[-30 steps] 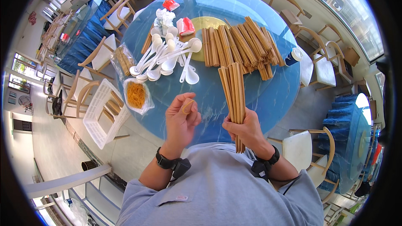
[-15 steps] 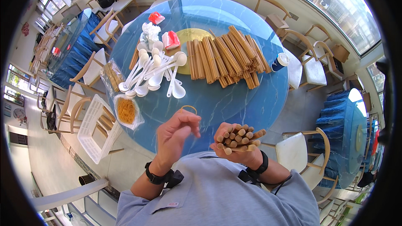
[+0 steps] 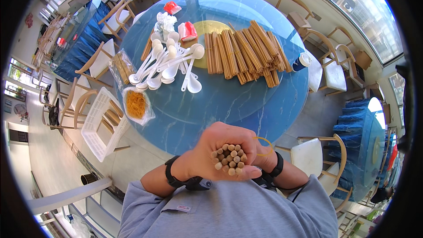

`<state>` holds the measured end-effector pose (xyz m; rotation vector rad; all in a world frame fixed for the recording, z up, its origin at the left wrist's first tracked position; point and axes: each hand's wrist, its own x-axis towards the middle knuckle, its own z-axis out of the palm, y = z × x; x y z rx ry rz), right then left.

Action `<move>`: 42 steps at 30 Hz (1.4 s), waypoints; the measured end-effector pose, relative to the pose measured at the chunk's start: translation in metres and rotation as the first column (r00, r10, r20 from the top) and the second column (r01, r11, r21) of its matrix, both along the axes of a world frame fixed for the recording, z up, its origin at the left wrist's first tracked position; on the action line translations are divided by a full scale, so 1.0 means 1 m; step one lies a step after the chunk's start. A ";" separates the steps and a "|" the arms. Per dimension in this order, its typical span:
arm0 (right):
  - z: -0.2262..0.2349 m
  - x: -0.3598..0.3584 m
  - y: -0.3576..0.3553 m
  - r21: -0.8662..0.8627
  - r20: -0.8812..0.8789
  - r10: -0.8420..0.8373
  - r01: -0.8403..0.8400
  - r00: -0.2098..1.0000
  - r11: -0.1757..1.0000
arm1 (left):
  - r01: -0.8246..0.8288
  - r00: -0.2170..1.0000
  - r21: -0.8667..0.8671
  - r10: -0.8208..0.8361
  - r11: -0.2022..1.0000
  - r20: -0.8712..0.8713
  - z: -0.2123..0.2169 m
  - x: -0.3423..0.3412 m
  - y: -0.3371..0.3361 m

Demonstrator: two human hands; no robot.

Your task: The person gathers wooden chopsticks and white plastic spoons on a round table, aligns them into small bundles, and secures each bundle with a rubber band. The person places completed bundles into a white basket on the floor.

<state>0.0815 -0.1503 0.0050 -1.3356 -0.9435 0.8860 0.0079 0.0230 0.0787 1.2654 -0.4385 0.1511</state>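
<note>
— Close to the chest, the left hand [image 3: 211, 150] wraps a bundle of wooden chopsticks [image 3: 229, 158], ends facing up; the right hand [image 3: 260, 156], mostly hidden, seems to pinch a yellow rubber band [image 3: 264, 143].

— The risk?

— Likely a slack grip: sticks could slide out unevenly before the band goes on, scattering off the blue surface [image 3: 229, 101].
</note>
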 end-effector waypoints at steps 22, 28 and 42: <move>-0.053 0.024 0.016 0.059 -0.997 0.068 0.303 -0.021 0.951 | -0.431 0.688 0.482 -0.068 0.763 0.722 -0.090 0.014 -0.017; -0.073 0.048 -0.034 -0.307 -0.765 -0.565 0.594 0.311 0.743 | -0.691 0.644 0.355 0.760 0.629 -0.093 -0.169 0.017 0.071; -0.059 0.037 -0.059 -0.398 -0.635 -0.647 0.539 0.423 0.742 | -0.700 0.077 0.277 0.454 0.659 -0.888 -0.373 0.096 0.130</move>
